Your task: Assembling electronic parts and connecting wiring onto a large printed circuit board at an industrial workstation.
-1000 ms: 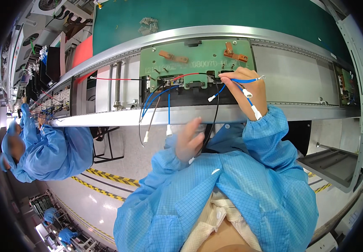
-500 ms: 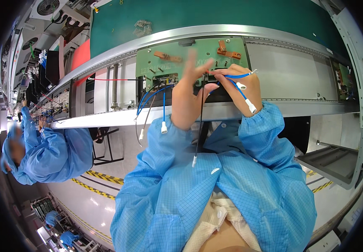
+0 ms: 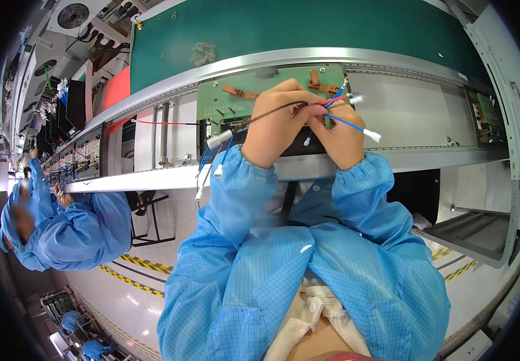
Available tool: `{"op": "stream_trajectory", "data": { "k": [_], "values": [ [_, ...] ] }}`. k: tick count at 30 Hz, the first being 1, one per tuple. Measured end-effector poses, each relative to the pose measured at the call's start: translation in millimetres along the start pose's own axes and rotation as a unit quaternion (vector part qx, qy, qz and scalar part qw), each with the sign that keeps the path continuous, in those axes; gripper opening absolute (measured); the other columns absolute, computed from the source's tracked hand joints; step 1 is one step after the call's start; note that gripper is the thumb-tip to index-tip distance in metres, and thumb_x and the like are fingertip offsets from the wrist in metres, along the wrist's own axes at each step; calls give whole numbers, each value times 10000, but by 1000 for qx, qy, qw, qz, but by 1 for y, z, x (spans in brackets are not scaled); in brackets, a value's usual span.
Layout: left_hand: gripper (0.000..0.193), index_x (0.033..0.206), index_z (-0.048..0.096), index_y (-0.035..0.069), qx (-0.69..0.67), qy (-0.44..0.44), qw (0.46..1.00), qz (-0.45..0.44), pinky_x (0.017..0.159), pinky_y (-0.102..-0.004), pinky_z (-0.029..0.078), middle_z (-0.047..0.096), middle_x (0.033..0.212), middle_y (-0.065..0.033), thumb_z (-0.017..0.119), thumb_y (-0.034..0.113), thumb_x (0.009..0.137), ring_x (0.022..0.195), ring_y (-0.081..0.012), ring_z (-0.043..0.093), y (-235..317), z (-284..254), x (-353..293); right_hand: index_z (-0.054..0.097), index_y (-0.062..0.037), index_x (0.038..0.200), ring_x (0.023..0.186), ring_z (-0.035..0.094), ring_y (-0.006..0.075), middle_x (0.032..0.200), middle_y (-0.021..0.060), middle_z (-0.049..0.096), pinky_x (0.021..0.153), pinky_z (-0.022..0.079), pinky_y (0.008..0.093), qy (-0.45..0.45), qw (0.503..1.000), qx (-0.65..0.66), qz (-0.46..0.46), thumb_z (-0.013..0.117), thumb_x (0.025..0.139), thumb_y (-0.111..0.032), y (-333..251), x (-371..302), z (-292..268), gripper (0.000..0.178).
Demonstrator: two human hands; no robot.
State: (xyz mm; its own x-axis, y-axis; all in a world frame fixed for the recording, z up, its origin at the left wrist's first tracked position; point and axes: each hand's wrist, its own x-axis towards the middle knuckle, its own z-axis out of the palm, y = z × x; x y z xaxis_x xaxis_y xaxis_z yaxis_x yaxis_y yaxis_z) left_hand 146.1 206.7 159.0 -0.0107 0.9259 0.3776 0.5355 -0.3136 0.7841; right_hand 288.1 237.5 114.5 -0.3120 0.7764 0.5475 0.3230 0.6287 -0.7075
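Observation:
Over a green circuit board (image 3: 210, 96) my two hands meet with fingertips almost touching. My left hand (image 3: 269, 135) is closed in a pinch on a black wire (image 3: 276, 111), which runs across its back to a white connector (image 3: 220, 139). Closed as well, my right hand (image 3: 345, 141) grips a bundle of wires: a red wire (image 3: 336, 100) and a blue wire (image 3: 345, 123) stick out of it. The blue one ends in a white connector (image 3: 372, 136). Fingers hide where the wires meet. Brown clamp-like pieces (image 3: 239, 92) sit on the board. More blue wires (image 3: 204, 157) hang off its near edge.
Metal rails (image 3: 392, 157) run along both sides of the board. Beyond lies a green mat (image 3: 308, 30) with a clear plastic bag (image 3: 203, 54). A red-and-black wire (image 3: 166, 123) stretches left from the board. At the left, a co-worker (image 3: 73, 222) in blue works at the line.
My left hand was open and blurred; it has closed and moved up to my right hand. The black wire, which hung down between them, now lies across my left hand.

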Motion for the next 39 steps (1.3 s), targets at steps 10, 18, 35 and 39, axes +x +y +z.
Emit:
{"op": "stream_trajectory", "data": {
  "k": [10, 18, 35, 39],
  "values": [
    [176, 928, 714, 79, 148, -12, 982, 116, 606, -328, 469, 593, 740, -77, 677, 99, 757, 684, -253, 581, -10, 0, 6, 642, -56, 787, 644, 579, 291, 706, 94, 614, 574, 458, 375, -6, 999, -45, 16, 662, 763, -179, 13, -1, 9, 127],
    [204, 990, 681, 27, 36, -86, 993, 76, 666, -318, 479, 621, 835, -100, 664, 103, 802, 714, -219, 597, 6, -3, 18, 624, -25, 802, 641, 598, 295, 706, 124, 604, 553, 454, 378, 25, 999, -43, -3, 640, 793, -123, 16, 1, 12, 100],
    [179, 930, 616, -34, -190, -153, 970, 12, 623, -279, 450, 593, 768, -77, 530, 119, 894, 693, -126, 527, -8, 5, 35, 614, -84, 675, 574, 593, 277, 567, 65, 577, 505, 446, 385, -47, 993, -101, 45, 659, 798, -259, 23, 6, 6, 218],
    [160, 928, 625, -7, -79, -177, 975, 111, 584, -284, 432, 588, 758, -68, 619, 104, 812, 645, -152, 504, 1, 3, 41, 630, -90, 671, 627, 616, 297, 598, 77, 602, 534, 461, 394, 4, 996, -92, 5, 634, 794, -224, 28, 4, 8, 182]
  ]
}}
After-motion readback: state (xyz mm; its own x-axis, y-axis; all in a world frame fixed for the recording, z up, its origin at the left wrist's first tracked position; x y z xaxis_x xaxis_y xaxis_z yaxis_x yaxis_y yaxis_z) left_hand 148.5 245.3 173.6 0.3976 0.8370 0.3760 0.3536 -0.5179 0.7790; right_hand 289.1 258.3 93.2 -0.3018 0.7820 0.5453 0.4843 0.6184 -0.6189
